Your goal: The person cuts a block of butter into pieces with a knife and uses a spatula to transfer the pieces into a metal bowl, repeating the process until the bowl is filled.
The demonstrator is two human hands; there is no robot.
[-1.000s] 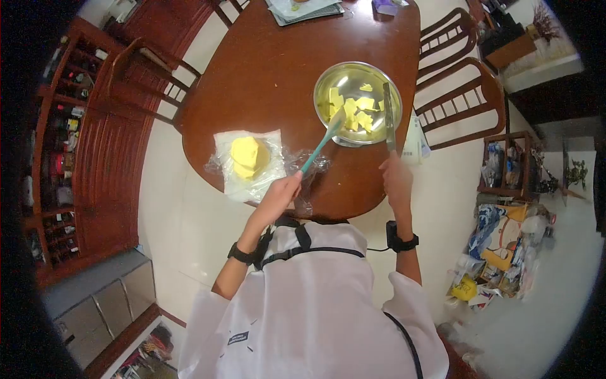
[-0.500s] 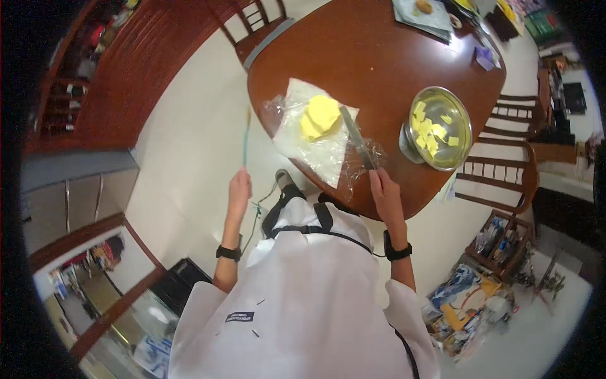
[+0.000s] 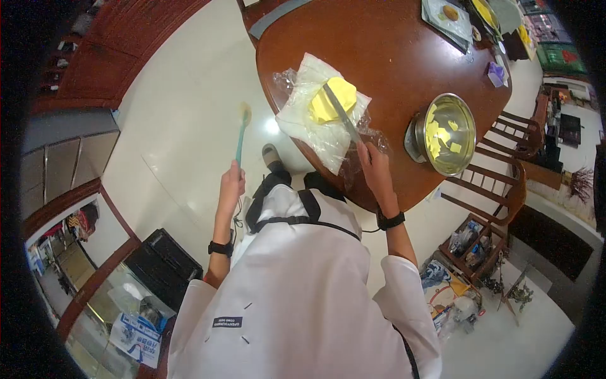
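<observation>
My right hand (image 3: 377, 169) is closed round the handle of a knife (image 3: 346, 120). Its blade lies over a yellow block (image 3: 344, 93), which looks like butter or cheese, with the tip near the block's middle. The block sits on a crumpled white wrapper (image 3: 319, 144) with clear plastic film at its sides. My left hand (image 3: 232, 181) grips a slim teal-handled tool (image 3: 240, 140) with a tan rounded end, held out over the floor left of the table. Yellow slices (image 3: 435, 136) lie in a tilted metal bowl (image 3: 468, 120) right of the knife.
The brown wooden table (image 3: 372, 57) has a curved edge close in front of me. At its far right are a stack of trays (image 3: 444, 24) with a round item on top and a purple box (image 3: 495, 74). Wooden chairs (image 3: 499, 177) stand along the right side.
My right hand has brought the knife up and left, from beside the yellow block to over it. My left hand has shifted slightly, still holding the teal-handled tool. The camera view has turned a little.
</observation>
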